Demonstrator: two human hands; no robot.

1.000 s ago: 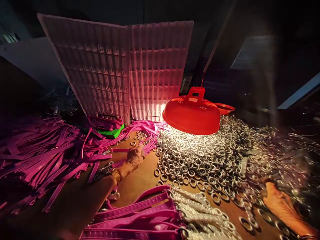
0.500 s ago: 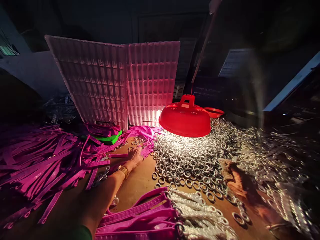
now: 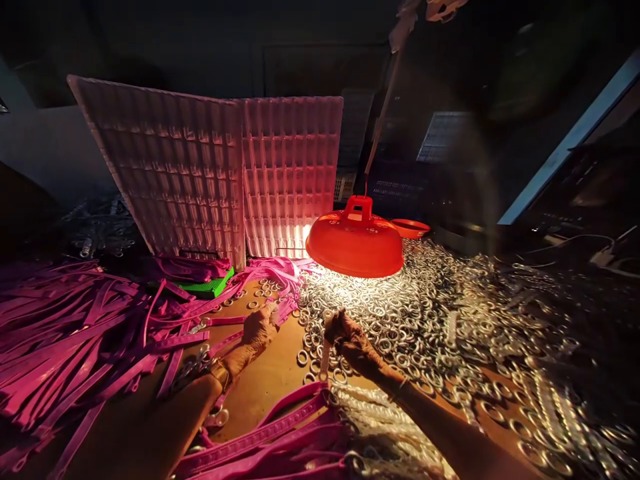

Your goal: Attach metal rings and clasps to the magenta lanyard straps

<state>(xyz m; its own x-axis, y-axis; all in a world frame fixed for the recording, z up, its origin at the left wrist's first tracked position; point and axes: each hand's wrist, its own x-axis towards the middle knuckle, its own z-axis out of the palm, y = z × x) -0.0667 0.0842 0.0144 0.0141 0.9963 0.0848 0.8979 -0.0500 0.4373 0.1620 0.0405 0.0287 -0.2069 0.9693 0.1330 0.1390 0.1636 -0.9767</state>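
Observation:
My left hand (image 3: 260, 328), with a watch or bracelet at its wrist, is closed at the end of a pink strap (image 3: 287, 308) on the brown tabletop. My right hand (image 3: 351, 339) is closed over the near edge of the metal rings, a short way right of the left hand. From its fingers a pale narrow strip (image 3: 325, 360) hangs down toward the front bundle. That bundle has pink straps (image 3: 280, 427) joined by rings to white braided cords (image 3: 380, 413). My right forearm covers part of the cords.
A red lamp (image 3: 355, 243) hangs low over a large heap of metal rings (image 3: 390, 303). Many pink straps (image 3: 65, 327) lie at the left, near a green tray (image 3: 217, 285). Two ribbed panels (image 3: 175, 180) stand behind. A red bowl (image 3: 411, 229) is beyond the lamp.
My right hand has moved left from the right side of the ring heap, and now has a pale strip in its fingers. My left hand stays by the pink strap. The view has shifted slightly.

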